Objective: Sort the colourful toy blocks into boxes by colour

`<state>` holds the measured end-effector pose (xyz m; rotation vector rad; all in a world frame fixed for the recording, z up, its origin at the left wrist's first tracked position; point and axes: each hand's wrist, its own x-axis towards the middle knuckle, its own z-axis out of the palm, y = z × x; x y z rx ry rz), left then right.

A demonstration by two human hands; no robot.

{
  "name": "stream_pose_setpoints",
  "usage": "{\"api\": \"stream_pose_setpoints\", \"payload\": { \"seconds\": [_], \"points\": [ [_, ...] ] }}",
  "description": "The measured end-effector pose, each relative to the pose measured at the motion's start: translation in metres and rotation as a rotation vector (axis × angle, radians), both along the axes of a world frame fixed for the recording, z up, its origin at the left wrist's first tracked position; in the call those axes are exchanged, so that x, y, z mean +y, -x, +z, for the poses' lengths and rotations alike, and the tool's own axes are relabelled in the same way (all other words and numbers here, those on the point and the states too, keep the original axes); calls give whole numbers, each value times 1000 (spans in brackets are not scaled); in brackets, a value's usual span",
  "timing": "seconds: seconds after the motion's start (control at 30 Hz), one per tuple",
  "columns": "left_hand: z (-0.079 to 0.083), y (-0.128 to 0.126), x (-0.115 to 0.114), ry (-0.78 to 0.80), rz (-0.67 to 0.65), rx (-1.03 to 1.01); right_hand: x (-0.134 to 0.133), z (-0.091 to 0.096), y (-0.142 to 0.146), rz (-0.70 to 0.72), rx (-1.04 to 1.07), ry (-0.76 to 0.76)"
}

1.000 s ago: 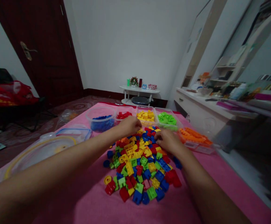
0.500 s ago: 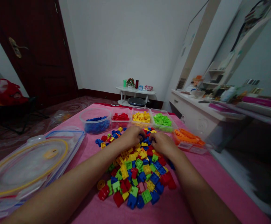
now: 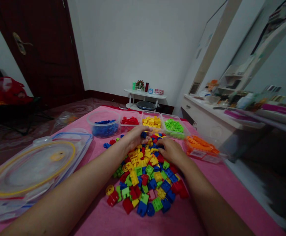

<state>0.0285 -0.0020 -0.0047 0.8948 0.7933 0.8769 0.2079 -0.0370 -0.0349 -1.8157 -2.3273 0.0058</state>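
Note:
A mixed heap of toy building bricks (image 3: 148, 170) in red, yellow, green and blue spreads over the pink cloth (image 3: 123, 226). At the far side of the heap my left hand (image 3: 136, 137) is turned partly palm up, and its fingers hold a small blue brick (image 3: 143, 134). My right hand (image 3: 170, 149) rests on the heap's far right part, back upward, fingers curled down among the bricks. Its fingertips are hidden, so what they grip cannot be made out.
Behind the heap stand clear containers: a round one with blue bricks (image 3: 105, 129), then boxes of red bricks (image 3: 130, 120), yellow bricks (image 3: 152, 122) and green bricks (image 3: 173, 125). A box of orange pieces (image 3: 202, 146) is at right. Flat clear plastic bags (image 3: 34, 170) lie at left.
My left hand has lifted a little and rolled palm up, showing a blue brick in its fingers. My right hand stays at the heap, its fingers curled in. The view has shifted slightly.

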Motion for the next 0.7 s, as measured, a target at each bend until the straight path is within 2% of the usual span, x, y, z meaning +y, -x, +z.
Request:
{"api": "stream_pose_setpoints", "payload": {
  "seconds": [0.13,0.3,0.37,0.47,0.57,0.7],
  "points": [
    [0,-3,-4,-94,-17,48,2,0,1,-7,46,-19],
    [1,-5,-6,-123,-22,84,7,0,-7,-75,229,-55],
    [2,-6,-8,-117,-14,94,9,2,-9,-107,367,-47],
    [5,-7,-9,-84,8,81,5,13,-2,-120,702,-82],
    [5,-6,-9,-8,-31,6,-4,26,14,-48,963,-158],
    [3,-1,-5,115,-196,-121,-14,37,30,71,983,-241]
  ]
}}
